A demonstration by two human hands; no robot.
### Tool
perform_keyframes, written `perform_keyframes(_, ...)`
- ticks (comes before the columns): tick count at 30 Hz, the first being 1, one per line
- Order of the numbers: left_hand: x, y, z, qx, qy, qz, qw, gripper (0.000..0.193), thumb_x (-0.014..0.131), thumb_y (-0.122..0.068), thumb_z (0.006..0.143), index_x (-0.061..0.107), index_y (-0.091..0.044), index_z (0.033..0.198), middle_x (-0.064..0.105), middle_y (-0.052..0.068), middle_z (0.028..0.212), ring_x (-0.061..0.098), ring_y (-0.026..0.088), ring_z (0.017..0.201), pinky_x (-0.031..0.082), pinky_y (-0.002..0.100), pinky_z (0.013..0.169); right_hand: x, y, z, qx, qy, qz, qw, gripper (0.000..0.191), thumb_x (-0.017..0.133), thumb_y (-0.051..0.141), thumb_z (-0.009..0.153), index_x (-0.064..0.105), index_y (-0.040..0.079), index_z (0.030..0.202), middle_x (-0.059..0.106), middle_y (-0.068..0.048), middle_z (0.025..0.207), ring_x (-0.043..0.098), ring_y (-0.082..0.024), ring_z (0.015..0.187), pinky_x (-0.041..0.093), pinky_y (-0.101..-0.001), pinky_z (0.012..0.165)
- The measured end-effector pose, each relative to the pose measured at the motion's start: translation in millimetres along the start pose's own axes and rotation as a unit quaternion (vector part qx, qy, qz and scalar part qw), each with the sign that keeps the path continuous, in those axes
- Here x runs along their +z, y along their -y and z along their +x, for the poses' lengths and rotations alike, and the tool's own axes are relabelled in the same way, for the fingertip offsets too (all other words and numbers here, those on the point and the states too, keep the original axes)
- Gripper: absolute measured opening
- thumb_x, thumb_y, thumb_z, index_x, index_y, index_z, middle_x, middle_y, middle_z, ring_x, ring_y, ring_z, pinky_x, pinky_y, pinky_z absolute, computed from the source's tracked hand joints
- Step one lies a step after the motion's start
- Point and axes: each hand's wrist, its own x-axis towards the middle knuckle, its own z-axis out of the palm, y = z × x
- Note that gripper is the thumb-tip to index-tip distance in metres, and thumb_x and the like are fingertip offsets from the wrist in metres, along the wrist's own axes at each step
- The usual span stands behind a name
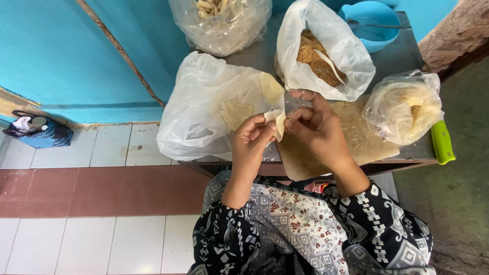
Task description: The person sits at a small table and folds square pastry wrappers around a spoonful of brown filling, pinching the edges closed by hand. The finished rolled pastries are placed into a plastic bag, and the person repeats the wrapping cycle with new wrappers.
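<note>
Hands (254, 135) (316, 127) pinch wrapper (277, 121) (beside white bag (204, 107)).

Both hands meet over the table edge: left hand (253, 136) & right hand (316, 128) pinch a small pale folded dough wrapper (277, 121) between fingertips. Under them, a brown wooden cutting board (356, 140) on the grey metal table (402, 53). Just left, a white plastic bag w/ pale wrapper sheets (214, 104). Behind, an open white bag of brown crumbly filling (326, 51); right, a clear bag of pale flat rounds (405, 104). Blue plastic bowl (374, 23) at the far corner, green handle (442, 142) at right edge.
</note>
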Motion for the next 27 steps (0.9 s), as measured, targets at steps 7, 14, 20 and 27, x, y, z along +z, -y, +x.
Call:
perform_keyframes(7,25.0,14.3,-19.5,-0.023,0.045,0.033,0.998,0.018,0.071,-0.009,0.100,0.070,0.001,0.115,0.075,0.003,0.100,0.068,0.007,0.088,0.053,0.022,0.077,-23.1,6.1,-36.4,-0.051,-0.064,-0.094,0.992,0.063,0.074,-0.007,0.089,0.043,0.000,0.143,0.066,-0.007,0.103,0.066,-0.013,0.092,0.057,-0.0268,0.082)
perform_keyframes(14,53.0,13.7,-20.5,0.002,0.108,0.153,0.982,0.015,0.069,-0.007,0.101,0.073,-0.002,0.114,0.072,0.002,0.104,0.065,0.005,0.087,0.051,0.021,0.076,-85.2,0.3,-53.6,-0.005,-0.099,-0.004,0.995,0.048,0.064,-0.012,0.095,0.049,0.000,0.140,0.067,-0.008,0.101,0.069,-0.014,0.087,0.058,-0.0275,0.078)
perform_keyframes(20,76.5,9.8,-30.3,0.124,0.156,0.477,0.856,0.017,0.069,0.001,0.089,0.077,-0.008,0.100,0.070,0.006,0.107,0.071,0.020,0.080,0.055,0.031,0.069,-117.0,-18.8,-82.8,-0.084,-0.072,-0.190,0.975,0.041,0.067,-0.007,0.094,0.055,-0.001,0.132,0.069,-0.009,0.105,0.070,-0.016,0.098,0.056,-0.0298,0.089)
perform_keyframes(27,78.3,-4.7,-49.1,0.203,0.232,0.521,0.796,0.022,0.064,0.006,0.086,0.074,-0.006,0.102,0.073,0.005,0.116,0.071,0.031,0.100,0.056,0.040,0.083,-136.5,-15.4,-118.9,-0.120,-0.069,-0.383,0.914,0.019,0.069,0.000,0.092,0.066,-0.001,0.111,0.072,-0.016,0.121,0.072,-0.031,0.102,0.057,-0.0371,0.085)
